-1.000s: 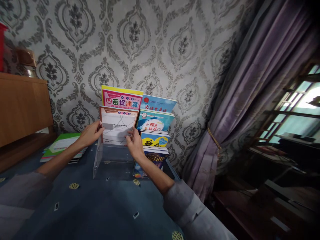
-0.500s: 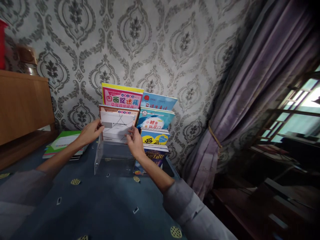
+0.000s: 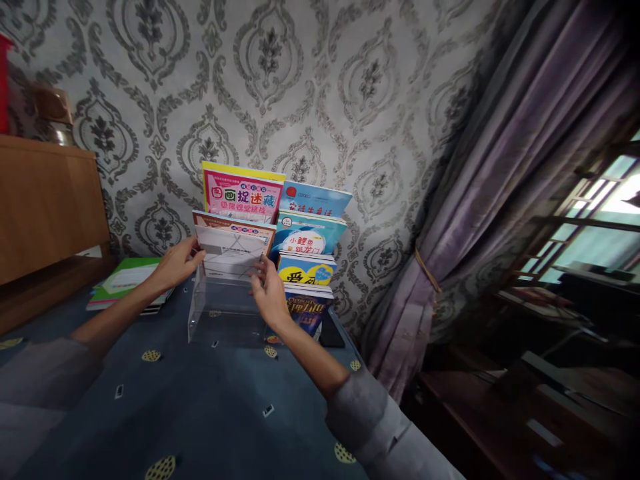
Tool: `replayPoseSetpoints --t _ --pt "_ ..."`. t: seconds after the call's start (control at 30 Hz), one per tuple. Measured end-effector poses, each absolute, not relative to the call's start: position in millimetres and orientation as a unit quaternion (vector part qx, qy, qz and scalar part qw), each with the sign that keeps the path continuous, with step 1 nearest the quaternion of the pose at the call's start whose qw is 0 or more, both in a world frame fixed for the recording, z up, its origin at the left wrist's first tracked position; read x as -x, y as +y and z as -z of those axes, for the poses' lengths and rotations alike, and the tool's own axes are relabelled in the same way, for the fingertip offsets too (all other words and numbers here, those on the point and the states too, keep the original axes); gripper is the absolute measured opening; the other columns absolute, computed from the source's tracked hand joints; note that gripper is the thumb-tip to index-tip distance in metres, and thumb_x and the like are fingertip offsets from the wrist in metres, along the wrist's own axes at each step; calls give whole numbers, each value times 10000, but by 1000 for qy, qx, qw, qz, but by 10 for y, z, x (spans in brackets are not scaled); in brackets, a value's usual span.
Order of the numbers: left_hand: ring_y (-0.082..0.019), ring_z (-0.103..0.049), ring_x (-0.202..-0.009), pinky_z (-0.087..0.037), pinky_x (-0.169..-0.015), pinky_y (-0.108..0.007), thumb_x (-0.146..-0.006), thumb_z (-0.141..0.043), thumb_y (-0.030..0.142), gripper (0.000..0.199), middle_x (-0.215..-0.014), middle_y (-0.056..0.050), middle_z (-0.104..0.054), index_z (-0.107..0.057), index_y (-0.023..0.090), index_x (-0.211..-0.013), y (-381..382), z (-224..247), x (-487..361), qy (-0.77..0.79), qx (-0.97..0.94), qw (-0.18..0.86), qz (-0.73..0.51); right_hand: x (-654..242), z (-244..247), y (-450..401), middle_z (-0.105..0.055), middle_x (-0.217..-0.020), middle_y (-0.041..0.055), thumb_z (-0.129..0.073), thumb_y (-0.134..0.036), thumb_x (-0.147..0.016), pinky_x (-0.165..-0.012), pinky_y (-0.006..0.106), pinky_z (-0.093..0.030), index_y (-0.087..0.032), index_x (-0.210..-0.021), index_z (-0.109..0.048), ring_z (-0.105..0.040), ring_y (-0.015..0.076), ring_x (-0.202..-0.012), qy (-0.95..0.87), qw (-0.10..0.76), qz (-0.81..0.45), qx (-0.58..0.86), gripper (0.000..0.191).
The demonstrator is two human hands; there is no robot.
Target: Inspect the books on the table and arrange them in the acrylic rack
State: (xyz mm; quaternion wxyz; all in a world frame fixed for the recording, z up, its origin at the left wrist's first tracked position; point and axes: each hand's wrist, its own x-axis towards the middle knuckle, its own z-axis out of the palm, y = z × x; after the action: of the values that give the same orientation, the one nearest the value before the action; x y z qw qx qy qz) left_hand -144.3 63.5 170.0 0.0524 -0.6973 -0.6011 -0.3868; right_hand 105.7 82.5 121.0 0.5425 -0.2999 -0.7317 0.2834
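The worktop (image 3: pixel 210 413), under a dark blue cloth with yellow motifs, fills the near ground. Above it, the left hand (image 3: pixel 177 265) has its fingers clamped on the left edge of a white leaflet (image 3: pixel 230 261); the right hand (image 3: pixel 273 293) seems to pinch the opposite edge, lower down. Whether either grip also takes in the brown book (image 3: pixel 225 222) just behind, I cannot tell.

The leaflet is at a see-through stand (image 3: pixel 197 310), at its left column, over the lower tiers. Handling it well calls for a light pinch at matching heights, so that it hangs square and does not bow — thin paper would likely buckle if squeezed inward. The right fingers are best kept off the books beside them, and the bottom edge watched where it meets the plastic.

The leaflet looks smooth and pale, with fine crossing lines, a grey block at its left and small dark print. Its top leans back, and the brown book's patterned upper strip shows above it.

Farther back in that column rise a pink book (image 3: pixel 243 197) and a yellow book (image 3: pixel 220 168) — both upright, leaning back. The patterned wall (image 3: pixel 325 73) stands behind everything.
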Motion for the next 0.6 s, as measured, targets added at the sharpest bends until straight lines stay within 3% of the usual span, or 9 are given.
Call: replayPoseSetpoints --t 0.2,0.3,0.37,0.47,0.6 --pt "-276 -677 -999 -534 -876 -402 -881 -447 450 415 -1106 -100 -716 -566 186 -1177 615 -1557 1455 -594 691 57 407 -1123 -985 608 -663 -1291 144 -500 -195 -928 -800 395 -632 -207 -1469 -446 -715 260 -1079 -736 524 -307 297 544" --pt "-254 -667 -1069 -541 -896 -378 -927 -398 442 469 -1198 -114 -689 -505 168 -1292 510 -1275 1522 -604 690 61 393 -1173 -684 411 -669 -1293 146 -504 -219 -930 -743 378 -632 -211 -1448 -489 -725 264 -1054 -747 495 -334 293 518" --pt "-252 -666 -1067 -540 -913 -386 -936 -383 422 430 -1170 -107 -696 -540 184 -1258 417 -1038 1619 -625 688 62 364 -1221 -423 269 -691 -1260 130 -515 -246 -928 -747 375 -632 -226 -1420 -531 -728 256 -1039 -754 467 -349 302 492" --pt "-309 -626 -1154 -491 -1002 -457 -912 -412 375 380 -1188 -150 -688 -605 196 -1185 310 -747 1857 -668 673 78 308 -1302 -19 85 -719 -1219 117 -529 -256 -904 -758 404 -634 -243 -1384 -586 -738 259 -991 -755 440 -360 326 484" --pt "-432 -442 -1395 -321 -1127 -616 -850 -517 398 517 -1415 -259 -575 -580 143 -1295 306 -582 2247 -727 641 102 224 -1389 407 -83 -758 -1140 113 -567 -318 -897 -853 461 -623 -257 -1310 -664 -745 279 -985 -746 425 -365 359 428"
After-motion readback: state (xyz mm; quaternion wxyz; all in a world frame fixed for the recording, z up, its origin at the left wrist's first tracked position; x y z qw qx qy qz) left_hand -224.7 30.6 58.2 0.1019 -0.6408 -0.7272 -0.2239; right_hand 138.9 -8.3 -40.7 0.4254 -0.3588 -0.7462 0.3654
